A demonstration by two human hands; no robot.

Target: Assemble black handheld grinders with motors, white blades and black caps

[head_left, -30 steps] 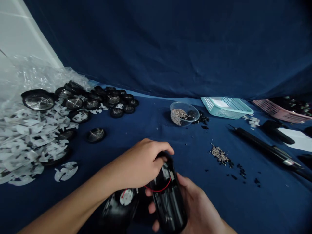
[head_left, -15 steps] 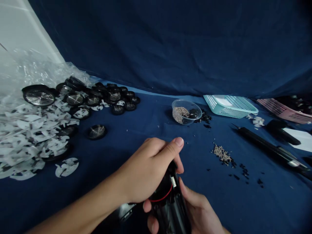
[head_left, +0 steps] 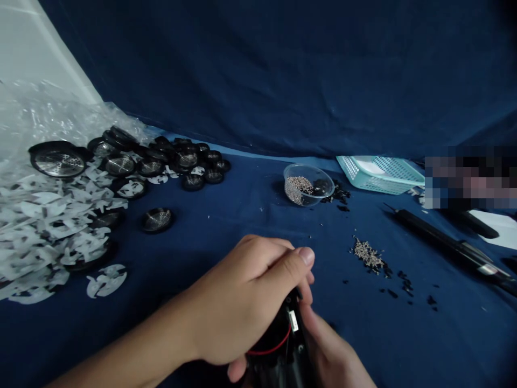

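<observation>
A glossy black plastic housing (head_left: 278, 369) is held low at the front edge of the view. My left hand (head_left: 246, 302) lies across its upper end, with the fingers bent over the far side and mostly hidden. From the right and underneath, my right hand (head_left: 337, 353) grips the same housing; its thumb runs along the side and fingertips show at the left. A red wire (head_left: 277, 347) curves over the housing beside a small white connector (head_left: 293, 321). The part under my left palm cannot be made out.
Black round speaker-like parts (head_left: 188, 159) and white cut-out pieces (head_left: 52, 231) pile up at left by clear plastic wrap (head_left: 60, 116). A clear bowl (head_left: 309, 186) holds screws; loose screws (head_left: 368, 254) lie right, near a black electric screwdriver (head_left: 448, 242) and a turquoise basket (head_left: 379, 180).
Both hands and the housing have shifted slightly downward in view, and the left thumb a little to the right. The grip stays the same. A pixelated patch now covers the far right.
</observation>
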